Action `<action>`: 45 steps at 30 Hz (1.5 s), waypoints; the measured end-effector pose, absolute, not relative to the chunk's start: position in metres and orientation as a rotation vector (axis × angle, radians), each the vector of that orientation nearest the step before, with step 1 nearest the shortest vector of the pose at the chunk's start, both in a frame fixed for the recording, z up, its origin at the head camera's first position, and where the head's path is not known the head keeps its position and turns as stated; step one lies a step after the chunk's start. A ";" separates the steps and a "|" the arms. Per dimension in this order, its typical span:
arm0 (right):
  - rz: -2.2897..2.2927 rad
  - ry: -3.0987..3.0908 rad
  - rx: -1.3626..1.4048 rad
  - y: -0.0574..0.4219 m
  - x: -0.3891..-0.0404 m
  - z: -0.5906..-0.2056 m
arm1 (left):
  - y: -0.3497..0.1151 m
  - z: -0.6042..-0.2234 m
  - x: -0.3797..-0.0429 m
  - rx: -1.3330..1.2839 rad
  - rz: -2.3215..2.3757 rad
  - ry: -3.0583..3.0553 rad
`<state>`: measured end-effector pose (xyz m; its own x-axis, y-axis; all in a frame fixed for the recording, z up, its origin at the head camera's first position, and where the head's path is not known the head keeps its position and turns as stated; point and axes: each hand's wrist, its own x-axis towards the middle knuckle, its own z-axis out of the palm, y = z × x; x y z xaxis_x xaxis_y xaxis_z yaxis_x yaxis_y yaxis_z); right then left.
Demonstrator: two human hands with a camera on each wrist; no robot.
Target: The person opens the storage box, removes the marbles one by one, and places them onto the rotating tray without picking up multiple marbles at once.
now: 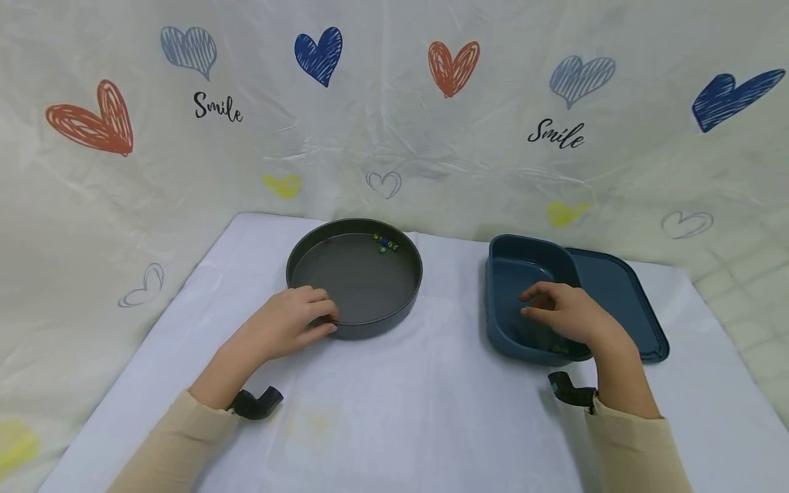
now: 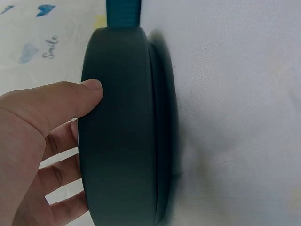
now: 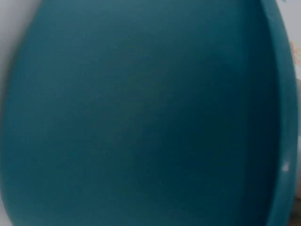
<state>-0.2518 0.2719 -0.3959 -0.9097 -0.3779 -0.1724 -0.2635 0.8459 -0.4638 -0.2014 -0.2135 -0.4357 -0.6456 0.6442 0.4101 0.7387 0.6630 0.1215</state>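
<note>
In the head view my left hand (image 1: pixel 296 318) is at the front-left rim of a round dark grey pan (image 1: pixel 345 274). The left wrist view has the thumb against the pan's outer wall (image 2: pixel 120 127) and the other fingers over the rim, so the hand grips it. Several small green and blue marbles (image 1: pixel 385 242) lie at the far right of the pan. My right hand (image 1: pixel 567 311) hovers over a deep blue box (image 1: pixel 511 287), thumb and index finger apart, nothing visible between them. Small greenish pieces (image 1: pixel 557 347) show dimly under it. The box's outer side (image 3: pixel 131 117) fills the right wrist view.
A flat blue lid (image 1: pixel 616 301) lies right of the box, partly behind it. White cloth (image 1: pixel 401 411) covers the table. A curtain (image 1: pixel 382 123) with printed hearts hangs behind it. A black wrist mount (image 1: pixel 255 404) sticks out from each sleeve.
</note>
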 end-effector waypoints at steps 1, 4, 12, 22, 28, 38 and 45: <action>-0.617 2.765 -0.490 0.272 -0.252 -0.397 | -0.214 -0.436 -0.202 -1.097 -0.398 -2.548; -0.558 2.755 -0.479 0.271 -0.253 -0.398 | -0.214 -0.436 -0.201 -1.101 -0.398 -2.545; -0.430 2.689 -0.436 0.269 -0.247 -0.396 | -0.214 -0.435 -0.201 -1.107 -0.414 -2.538; -0.371 2.656 -0.394 0.267 -0.241 -0.394 | -0.214 -0.436 -0.202 -1.111 -0.413 -2.550; -0.368 2.638 -0.374 0.267 -0.239 -0.393 | -0.214 -0.437 -0.203 -1.108 -0.409 -2.553; -0.346 2.607 -0.360 0.265 -0.239 -0.395 | -0.214 -0.437 -0.202 -1.110 -0.413 -2.560; -0.369 2.604 -0.355 0.263 -0.240 -0.398 | -0.215 -0.437 -0.202 -1.096 -0.397 -2.574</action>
<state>-0.2397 0.2635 -0.3977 -0.8495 -0.3126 -0.4250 -0.1821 0.9298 -0.3198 -0.2024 -0.2148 -0.4366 -0.6572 0.6454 0.3892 0.7327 0.6681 0.1293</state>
